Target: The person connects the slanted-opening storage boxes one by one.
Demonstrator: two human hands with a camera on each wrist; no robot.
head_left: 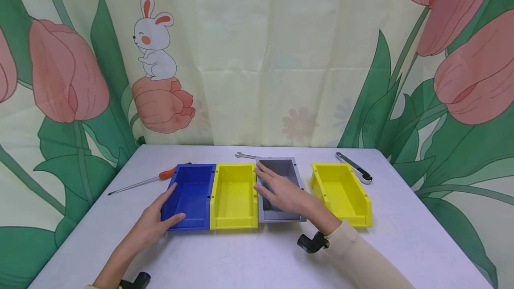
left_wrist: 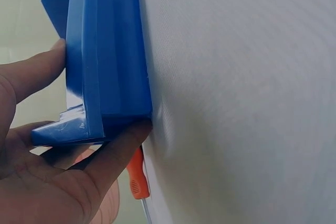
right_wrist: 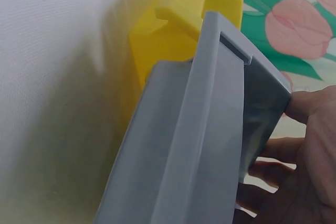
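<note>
Three bins stand side by side: a blue bin (head_left: 192, 200), a yellow bin (head_left: 234, 197) and a grey bin (head_left: 288, 168). My left hand (head_left: 154, 217) rests against the blue bin, its fingers along the outer left wall and its thumb over the front left corner. In the left wrist view, the fingertips touch the blue bin (left_wrist: 121, 51) low on its side. My right hand (head_left: 283, 191) reaches over the grey bin, with extended fingers at its left wall, beside the yellow bin. The right wrist view shows fingers partly hidden behind the grey bin (right_wrist: 210, 129).
Another yellow bin (head_left: 341, 195) stands apart on the right, with a black-and-silver tool (head_left: 355, 166) behind it. An orange-handled screwdriver (head_left: 140, 183) lies left of the blue bin. Behind the bins is a wrench (head_left: 245, 155), partly hidden. The white table (head_left: 241, 262) meets a printed curtain.
</note>
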